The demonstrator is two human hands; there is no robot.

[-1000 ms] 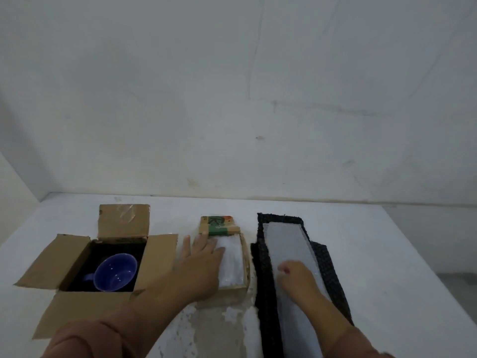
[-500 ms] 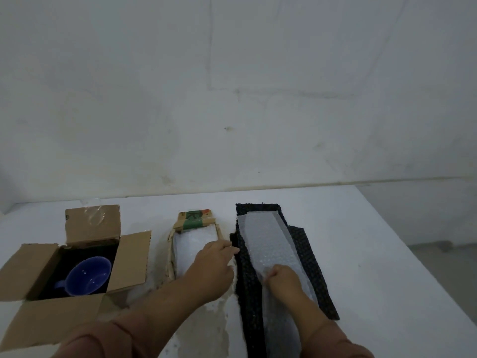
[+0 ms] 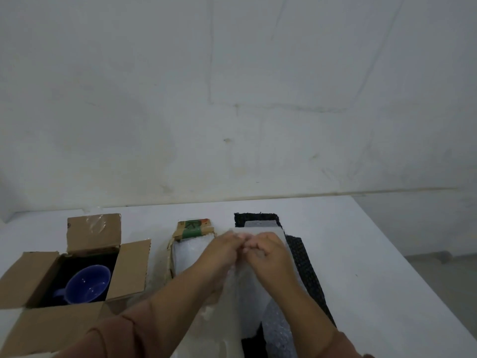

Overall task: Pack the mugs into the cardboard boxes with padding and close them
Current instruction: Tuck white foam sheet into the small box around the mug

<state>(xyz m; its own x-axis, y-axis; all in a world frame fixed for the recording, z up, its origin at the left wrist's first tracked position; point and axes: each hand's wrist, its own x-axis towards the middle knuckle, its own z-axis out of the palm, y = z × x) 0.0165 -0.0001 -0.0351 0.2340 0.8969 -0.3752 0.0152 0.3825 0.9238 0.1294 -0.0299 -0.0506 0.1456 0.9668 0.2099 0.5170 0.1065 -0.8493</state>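
Fingers of left hand (image 3: 222,251) and right hand (image 3: 268,254) curl together, pinching translucent white bubble-wrap strip (image 3: 249,295), its long axis running away from the person. Blue ceramic mug (image 3: 87,284) sits in open brown cardboard box (image 3: 131,270), well left of strip; left hand nearer. White table (image 3: 374,267) edge runs well right of strip.

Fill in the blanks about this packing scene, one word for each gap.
The mug inside the open cardboard box is ____ in colour. The left hand and right hand pinch the bubble wrap, which lies over a ____ mat. The open cardboard box stands on the ____ side of the table.
Missing words: blue; black; left.
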